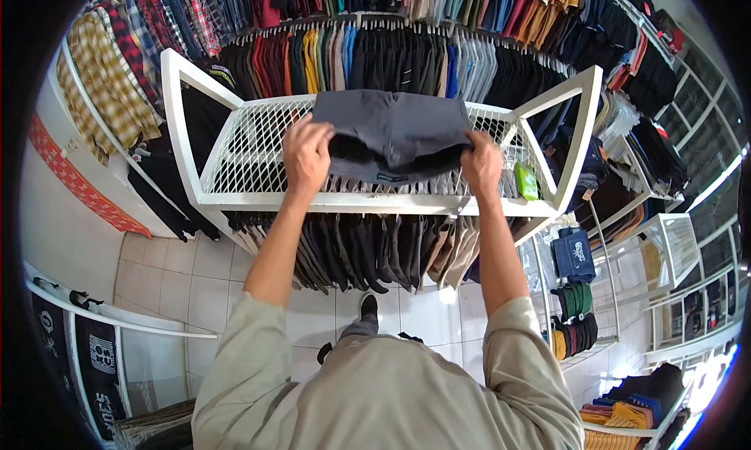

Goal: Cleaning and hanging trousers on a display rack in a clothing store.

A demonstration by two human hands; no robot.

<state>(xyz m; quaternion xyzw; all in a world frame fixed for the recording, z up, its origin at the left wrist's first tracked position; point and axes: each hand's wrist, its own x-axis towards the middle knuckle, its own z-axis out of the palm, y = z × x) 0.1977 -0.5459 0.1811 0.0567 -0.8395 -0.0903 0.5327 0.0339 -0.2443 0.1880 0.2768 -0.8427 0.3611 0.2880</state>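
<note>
A dark grey garment [390,118], seemingly trousers or shorts, lies across the white wire-mesh top [252,151] of a rack in front of me. Its waist gapes towards me, showing a dark inside and a small label on the inner band. At the left end of the waist, my left hand [308,154] grips the edge with its fingers slightly blurred. My right hand [482,162] pinches the opposite end. Both arms reach over the rack's front rail [375,202]. The garment's lower part hangs out of sight at the far side.
A green packet [526,181] rests at the mesh's right end. Trousers [375,250] hang beneath. White side frames [179,127] rise at both ends. Beyond are rows of hanging clothes [405,60]. Folded garments [575,306] sit on a rack at right, above floor tiles [208,274] at left.
</note>
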